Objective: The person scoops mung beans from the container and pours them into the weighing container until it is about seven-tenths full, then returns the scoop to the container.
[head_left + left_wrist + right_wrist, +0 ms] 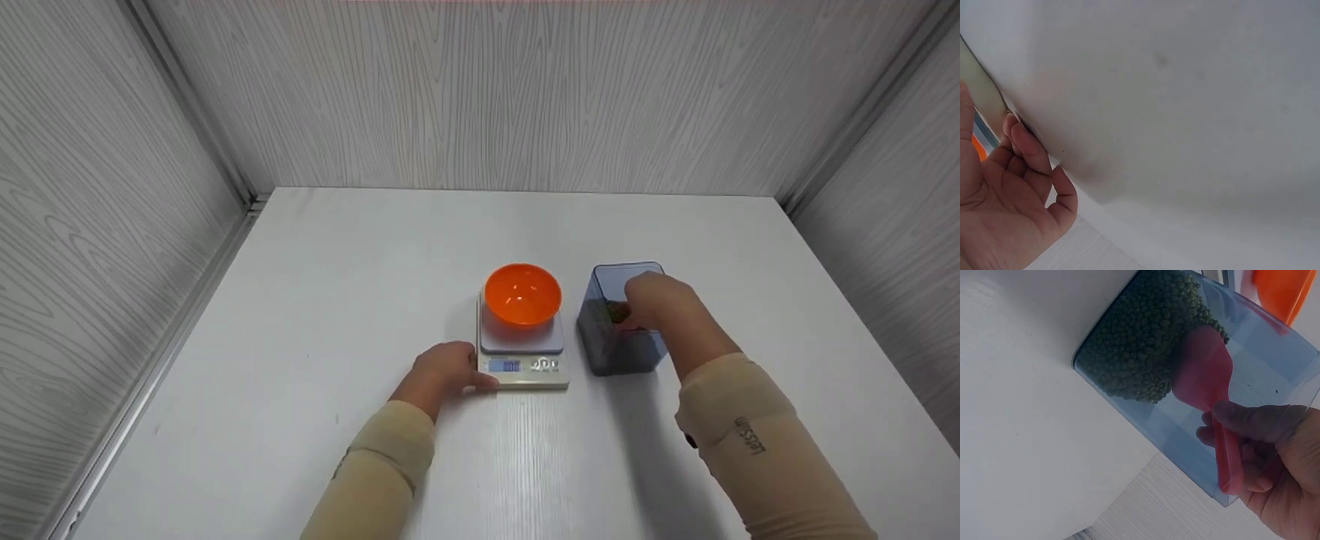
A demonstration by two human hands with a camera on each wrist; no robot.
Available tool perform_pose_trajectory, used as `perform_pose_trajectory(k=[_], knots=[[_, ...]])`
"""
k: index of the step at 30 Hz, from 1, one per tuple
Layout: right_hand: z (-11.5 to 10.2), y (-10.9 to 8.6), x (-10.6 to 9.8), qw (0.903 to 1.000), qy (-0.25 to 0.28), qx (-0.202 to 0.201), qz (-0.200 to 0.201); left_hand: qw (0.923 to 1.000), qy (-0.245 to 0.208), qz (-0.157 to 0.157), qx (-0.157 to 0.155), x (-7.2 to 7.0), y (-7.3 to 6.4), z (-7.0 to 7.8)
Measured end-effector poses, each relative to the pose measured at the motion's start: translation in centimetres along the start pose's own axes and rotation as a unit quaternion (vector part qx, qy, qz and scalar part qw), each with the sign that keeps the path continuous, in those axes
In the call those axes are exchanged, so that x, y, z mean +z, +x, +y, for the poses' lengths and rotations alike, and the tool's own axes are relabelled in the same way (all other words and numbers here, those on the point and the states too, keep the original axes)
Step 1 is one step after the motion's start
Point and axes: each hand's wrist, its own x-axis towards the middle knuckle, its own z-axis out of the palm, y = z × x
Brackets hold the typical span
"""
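My right hand (1275,455) reaches down into a clear bluish container (622,356) and grips the handle of a red scoop (1204,374). The scoop's bowl meets the green beans (1134,332) at the container's bottom, which look like mung beans. To its left, an orange bowl (523,295) stands on the plate of a white kitchen scale (555,381); no contents show in the bowl. My left hand (444,367) holds the scale's front left corner, thumb along the front edge and fingers curled at the left side. In the left wrist view, these curled fingers (1030,149) touch the scale's edge.
The scale's lit display (504,366) faces me and seems to read zero. A white table (360,255) carries everything. Grey wood-grain panels (480,97) stand at its back and both sides.
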Motion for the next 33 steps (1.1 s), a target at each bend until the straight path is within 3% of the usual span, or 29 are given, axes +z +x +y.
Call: perform_pose_trajectory(k=[7,11,14,17,20,24,33], knots=[[-0.1,-0.1,-0.5,0.9979,-0.050,-0.016,0.039,0.9999,-0.011,0.000,-0.001,0.1,0.1,-0.1],[-0.2,-0.7,-1.0,0.9902,-0.112,-0.038,0.075,1.0000,-0.004,-0.001,0.005,0.1,0.1,-0.1],[-0.5,-1.2,-1.5,0.9866,-0.137,-0.040,0.079,1.0000,0.001,-0.002,0.010,0.1,0.1,-0.2],[-1.0,-1.6,-2.0,0.9922,-0.110,-0.031,0.049,0.9999,0.007,-0.001,0.014,0.1,0.2,-0.3],[-1.4,-1.8,-2.1,0.9986,-0.050,-0.015,0.009,0.9998,0.014,0.001,0.017,0.1,0.2,-0.4],[-1.7,-1.8,-1.7,0.9998,-0.003,-0.006,-0.019,0.9998,0.010,0.002,0.014,0.1,0.2,-0.4],[-2.0,-1.7,-1.1,0.9997,-0.021,-0.011,0.007,0.9997,0.015,0.008,0.016,0.1,0.1,-0.4]])
